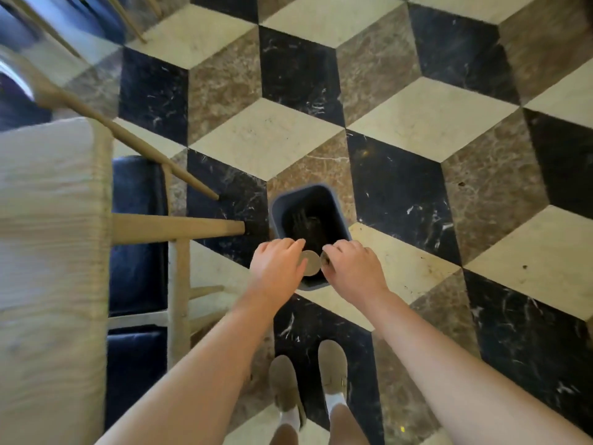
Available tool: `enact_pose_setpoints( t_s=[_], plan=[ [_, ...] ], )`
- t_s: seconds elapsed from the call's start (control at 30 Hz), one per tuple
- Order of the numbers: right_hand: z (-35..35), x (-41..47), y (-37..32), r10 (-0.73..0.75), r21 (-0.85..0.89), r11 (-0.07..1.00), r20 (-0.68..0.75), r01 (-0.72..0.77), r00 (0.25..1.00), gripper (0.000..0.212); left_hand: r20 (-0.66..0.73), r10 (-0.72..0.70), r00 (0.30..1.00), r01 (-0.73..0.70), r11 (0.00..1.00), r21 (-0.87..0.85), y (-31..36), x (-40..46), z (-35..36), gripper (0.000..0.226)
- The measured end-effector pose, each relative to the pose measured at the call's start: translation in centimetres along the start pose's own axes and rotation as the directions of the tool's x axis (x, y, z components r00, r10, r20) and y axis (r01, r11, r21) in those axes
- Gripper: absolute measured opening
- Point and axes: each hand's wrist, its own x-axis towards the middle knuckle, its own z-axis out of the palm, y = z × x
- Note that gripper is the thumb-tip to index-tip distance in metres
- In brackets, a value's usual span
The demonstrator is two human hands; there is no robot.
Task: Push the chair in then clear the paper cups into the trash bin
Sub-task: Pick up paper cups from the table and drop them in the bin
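Observation:
A small dark grey trash bin (pixel 278 200) stands on the tiled floor straight below me. Both hands hover over its near rim. My left hand (pixel 276 266) grips a paper cup (pixel 310 262) whose round pale end faces up. My right hand (pixel 353 268) is closed around a second paper cup (pixel 325 260), of which only a brown sliver shows between the fingers. The two cups nearly touch above the bin's opening. A wooden chair (pixel 179 226) with a navy seat sits tucked under the table on the left.
A pale wood table (pixel 48 236) fills the left edge. Chair legs stick out toward the bin. Another chair's legs (pixel 128 17) show at top left. My feet in tan shoes (pixel 308 383) stand just behind the bin. Patterned marble floor (pixel 449 155) spreads to the right.

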Motion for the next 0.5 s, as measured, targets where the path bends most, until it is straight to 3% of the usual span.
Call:
enact_pose_setpoints(
  t_s=[0.23,0.37,0.5],
  plan=[
    [-16.6,-3.6,-10.7,-0.258,-0.119,0.961,-0.072,0.249,0.963,0.040,-0.299,-0.187,0.936,0.174,0.982,-0.070,1.2,-11.4,-15.8,0.043],
    [-22.5,-5.0,-17.8,-0.394,-0.121,0.918,-0.176,0.378,0.902,0.039,-0.488,-0.334,0.807,0.283,0.942,-0.178,-0.2,-18.9,-21.3,0.038],
    [-25.0,-6.3,-24.4,-0.557,-0.169,0.830,-0.192,0.532,0.808,0.038,-0.584,-0.425,0.692,0.360,0.904,-0.231,-2.5,-26.2,-23.8,0.033]
  ],
)
